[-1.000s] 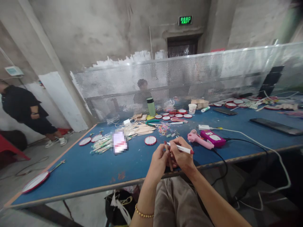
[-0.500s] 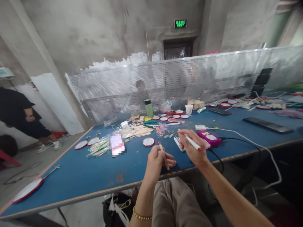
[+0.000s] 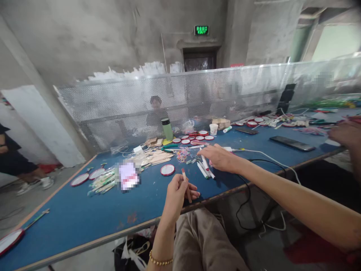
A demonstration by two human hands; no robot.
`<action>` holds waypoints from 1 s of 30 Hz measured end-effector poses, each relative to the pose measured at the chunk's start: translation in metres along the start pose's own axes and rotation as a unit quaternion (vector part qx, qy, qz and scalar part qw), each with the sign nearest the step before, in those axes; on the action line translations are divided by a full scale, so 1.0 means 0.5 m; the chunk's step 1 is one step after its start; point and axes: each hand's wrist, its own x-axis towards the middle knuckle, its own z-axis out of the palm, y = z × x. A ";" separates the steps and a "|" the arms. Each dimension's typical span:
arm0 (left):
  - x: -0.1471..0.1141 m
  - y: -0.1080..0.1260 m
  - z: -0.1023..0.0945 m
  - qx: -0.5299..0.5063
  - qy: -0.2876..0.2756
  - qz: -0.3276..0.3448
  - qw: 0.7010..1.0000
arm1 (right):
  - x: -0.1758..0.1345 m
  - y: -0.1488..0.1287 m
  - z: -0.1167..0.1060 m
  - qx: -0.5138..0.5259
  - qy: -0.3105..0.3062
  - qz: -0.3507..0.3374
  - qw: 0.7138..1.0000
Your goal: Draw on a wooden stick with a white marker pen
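My left hand is closed around a flat wooden stick whose upper end is coloured red. It is held tilted just above the table's front edge. Over the table, my right hand pinches a white marker with a red end, low beside several other white markers. One of those has a green end. Left of the hands lies a small round white disc with a red rim. Beyond my right fingertips is a pile of coloured rubber bands.
Wooden sticks, a phone with a lit screen and a green bottle stand or lie further off. A dark phone and white cable are at right. Another person's hand shows at the right edge.
My right hand has lowered the red-ended marker toward the other markers, turning palm down. My left hand keeps the stick. The view has swung right, bringing another person's hand into sight.
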 end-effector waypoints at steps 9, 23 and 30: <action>0.012 -0.021 -0.006 -0.006 0.004 0.000 1.000 | 0.150 0.069 0.078 -0.095 -0.161 0.060 0.981; 0.003 -0.002 -0.006 -0.018 -0.012 -0.009 1.000 | 0.164 0.050 0.119 -0.110 -0.209 0.038 0.971; 0.001 -0.001 -0.004 -0.014 -0.002 -0.008 1.000 | 0.138 0.047 0.065 -0.117 -0.103 -0.015 0.988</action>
